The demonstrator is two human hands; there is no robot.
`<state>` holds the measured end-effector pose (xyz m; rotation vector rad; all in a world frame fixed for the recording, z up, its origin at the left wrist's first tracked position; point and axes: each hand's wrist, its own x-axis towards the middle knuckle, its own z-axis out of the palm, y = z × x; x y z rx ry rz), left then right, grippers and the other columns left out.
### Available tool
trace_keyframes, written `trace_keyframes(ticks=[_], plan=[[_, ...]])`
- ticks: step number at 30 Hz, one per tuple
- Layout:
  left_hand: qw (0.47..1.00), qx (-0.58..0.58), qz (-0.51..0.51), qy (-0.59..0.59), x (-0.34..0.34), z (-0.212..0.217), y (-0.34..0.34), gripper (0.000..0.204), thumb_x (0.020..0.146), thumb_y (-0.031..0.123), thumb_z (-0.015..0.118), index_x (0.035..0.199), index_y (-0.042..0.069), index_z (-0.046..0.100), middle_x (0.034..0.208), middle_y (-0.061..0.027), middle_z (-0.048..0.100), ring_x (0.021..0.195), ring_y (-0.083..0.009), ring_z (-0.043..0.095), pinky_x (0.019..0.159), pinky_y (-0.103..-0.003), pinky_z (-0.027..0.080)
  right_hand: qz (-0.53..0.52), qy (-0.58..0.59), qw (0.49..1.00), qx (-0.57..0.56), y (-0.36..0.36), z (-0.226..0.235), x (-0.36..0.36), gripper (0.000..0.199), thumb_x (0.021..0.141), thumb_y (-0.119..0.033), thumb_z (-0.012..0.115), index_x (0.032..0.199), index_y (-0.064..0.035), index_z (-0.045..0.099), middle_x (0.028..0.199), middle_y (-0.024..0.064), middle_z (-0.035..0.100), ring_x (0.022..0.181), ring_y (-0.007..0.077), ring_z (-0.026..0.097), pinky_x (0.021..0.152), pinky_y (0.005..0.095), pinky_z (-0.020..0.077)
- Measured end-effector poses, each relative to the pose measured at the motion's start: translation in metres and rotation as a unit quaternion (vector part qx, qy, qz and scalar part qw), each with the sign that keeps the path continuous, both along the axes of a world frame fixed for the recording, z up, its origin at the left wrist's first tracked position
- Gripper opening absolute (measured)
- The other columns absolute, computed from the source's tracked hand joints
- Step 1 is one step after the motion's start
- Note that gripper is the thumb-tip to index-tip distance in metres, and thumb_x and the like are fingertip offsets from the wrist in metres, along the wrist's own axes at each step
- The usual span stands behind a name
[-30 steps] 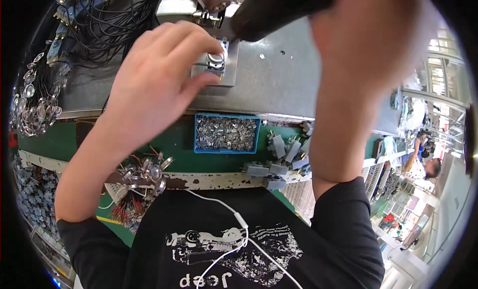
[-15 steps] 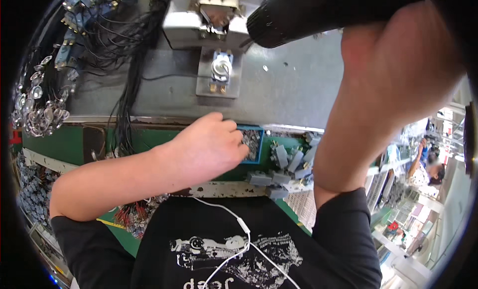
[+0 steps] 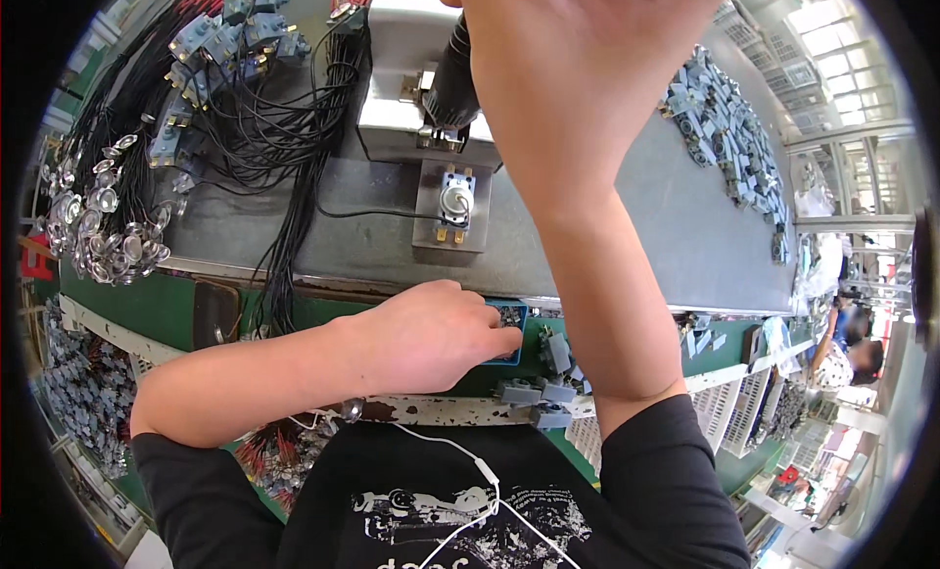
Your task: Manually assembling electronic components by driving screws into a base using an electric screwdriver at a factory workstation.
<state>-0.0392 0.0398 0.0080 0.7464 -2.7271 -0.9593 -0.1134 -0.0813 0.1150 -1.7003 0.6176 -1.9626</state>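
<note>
My right hand (image 3: 578,79) is raised at the top and wrapped round a black electric screwdriver (image 3: 452,94). Its ridged lower end is beside a metal fixture (image 3: 411,45). Below that fixture, a grey switch-like part (image 3: 456,202) with brass terminals, a silvery round piece and a black wire sits on a small metal block (image 3: 426,231). My left hand (image 3: 441,334) is closed, its curled fingertips at a small blue tray (image 3: 522,324) of tiny metal pieces. Whatever those fingertips hold, if anything, is hidden.
Black wires (image 3: 304,207) with grey switches (image 3: 230,40) and silvery round caps (image 3: 108,216) lie at left. More grey parts (image 3: 725,138) are heaped at far right on the metal table (image 3: 656,246). Grey blocks (image 3: 548,393) lie near my lap.
The screwdriver has swung from slanting rightward to nearly upright beside the fixture, with my right hand moving left. My left hand has moved slightly right, its fingers now at the blue tray.
</note>
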Motion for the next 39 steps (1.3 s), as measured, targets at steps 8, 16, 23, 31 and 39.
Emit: trace_keyframes(ticks=[8, 16, 23, 31, 39], plan=[[0.944, -0.200, 0.219, 0.142, 0.029, 0.030, -0.026, 0.007, 0.085, 0.008, 0.066, 0.091, 0.005, 0.067, 0.081, -0.0093, 0.068, 0.081, -0.0303, 0.067, 0.077, -0.043, 0.052, 0.138, -0.041, 0.990, -0.008, -0.017, -0.015, -0.018, 0.056, 0.087, 0.005, 0.077, 0.132, -0.0023, 0.044, 0.099, 0.0084, 0.066, 0.082, 0.0144, 0.068, 0.067, 0.0271, 0.0557], [0.934, -0.204, 0.282, 0.085, 0.041, 0.007, -0.039, 0.011, 0.084, 0.012, 0.075, 0.089, 0.010, 0.066, 0.090, -0.0041, 0.065, 0.092, -0.0260, 0.062, 0.082, -0.041, 0.048, -0.033, -0.002, 0.969, 0.245, 0.037, 0.032, -0.045, 0.018, 0.089, 0.003, 0.077, 0.101, 0.0038, 0.064, 0.078, 0.0064, 0.067, 0.062, 0.0129, 0.066, 0.056, 0.0265, 0.0541], [0.936, -0.170, 0.298, 0.076, 0.038, 0.000, -0.039, 0.018, 0.086, 0.017, 0.077, 0.094, 0.009, 0.063, 0.091, -0.0041, 0.064, 0.093, -0.0267, 0.062, 0.085, -0.041, 0.048, 0.027, 0.032, 0.981, 0.190, 0.048, 0.008, -0.055, 0.034, 0.093, 0.002, 0.072, 0.118, 0.0046, 0.050, 0.086, 0.0107, 0.068, 0.068, 0.0153, 0.068, 0.061, 0.0296, 0.0557], [0.938, -0.132, 0.309, 0.083, 0.038, 0.002, -0.040, 0.027, 0.086, 0.017, 0.077, 0.105, 0.009, 0.059, 0.093, -0.0047, 0.066, 0.093, -0.0274, 0.063, 0.087, -0.042, 0.048, 0.100, 0.071, 0.985, 0.121, 0.035, -0.016, -0.068, 0.051, 0.097, 0.001, 0.066, 0.136, 0.0056, 0.034, 0.096, 0.0157, 0.069, 0.074, 0.0181, 0.070, 0.066, 0.0331, 0.0575], [0.938, -0.137, 0.307, 0.083, 0.038, 0.001, -0.039, 0.033, 0.087, 0.016, 0.077, 0.113, 0.009, 0.060, 0.094, -0.0046, 0.067, 0.094, -0.0275, 0.063, 0.086, -0.042, 0.049, 0.168, 0.108, 0.978, 0.057, 0.020, -0.034, -0.076, 0.066, 0.101, 0.000, 0.061, 0.153, 0.0064, 0.020, 0.105, 0.0200, 0.071, 0.079, 0.0205, 0.072, 0.070, 0.0362, 0.0591]])
